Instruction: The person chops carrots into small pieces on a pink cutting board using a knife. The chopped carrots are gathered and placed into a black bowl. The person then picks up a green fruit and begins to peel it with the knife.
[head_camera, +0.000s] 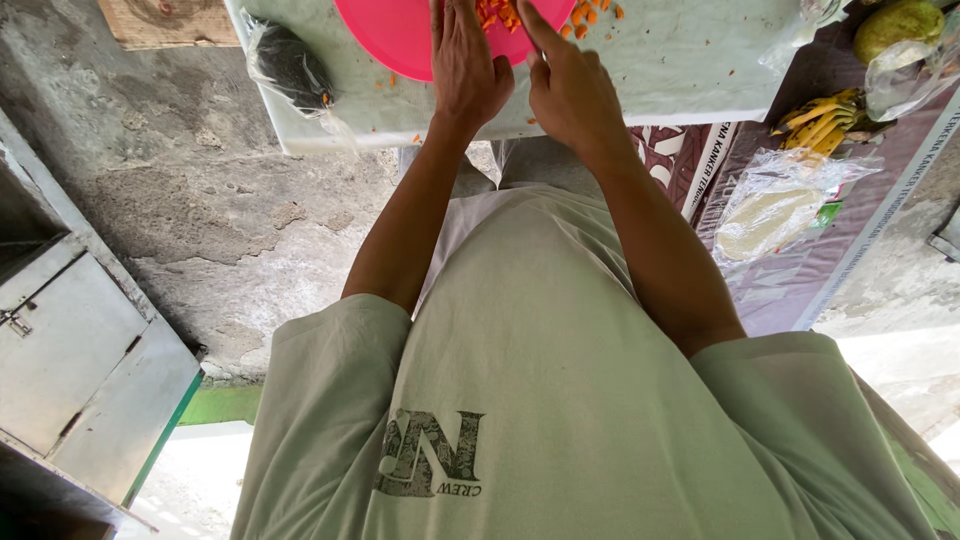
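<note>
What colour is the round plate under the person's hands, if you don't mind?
The plate is bright pink, seen in the head view.

Both arms reach forward, elbows slightly bent, forearms converging toward the top of the view. Left hand (468, 65): palm down, fingers extended and close together, tips cut off by the frame edge. Right hand (570, 90): just beside the left, knuckles up, fingers curled forward, index finger pointing ahead.

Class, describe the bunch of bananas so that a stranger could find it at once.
Start at the pale cutting board under the hands, then look to its right, onto the purple cloth. The bananas lie there: the only yellow, finger-shaped fruit, unwrapped among plastic bags.
</note>
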